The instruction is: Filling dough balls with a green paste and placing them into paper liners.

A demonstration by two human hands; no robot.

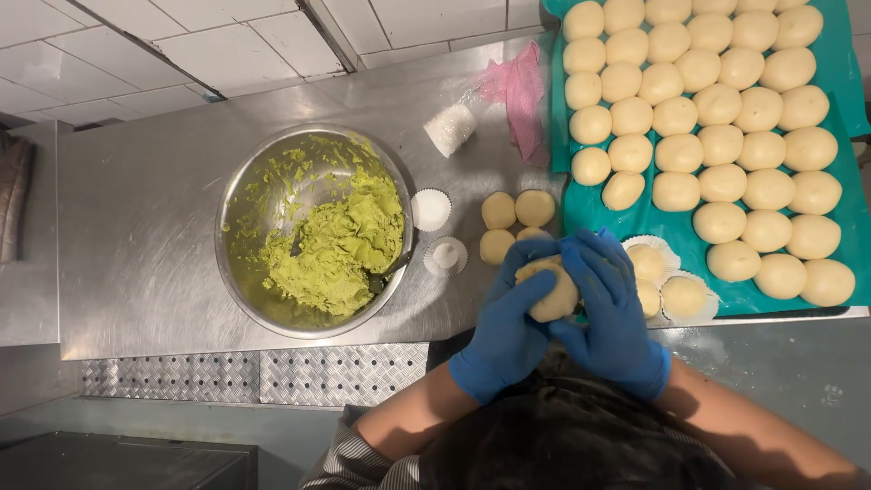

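Both my hands wear blue gloves and cup one pale dough ball (552, 292) between them at the near edge of the steel counter. My left hand (504, 318) wraps it from below and the left, my right hand (610, 304) covers it from the right. A steel bowl (238, 186) with green paste (337, 247) sits to the left. Three small dough pieces (514, 214) lie just beyond my hands. Dough balls in white paper cups (670, 289) rest to the right of my right hand.
A teal sheet (590, 210) at the right carries several rows of dough balls (721, 109). Two white paper cups (436, 231) stand beside the bowl. A stack of cups (449, 129) and a pink cloth (519, 95) lie farther back. White tiles are beyond the counter.
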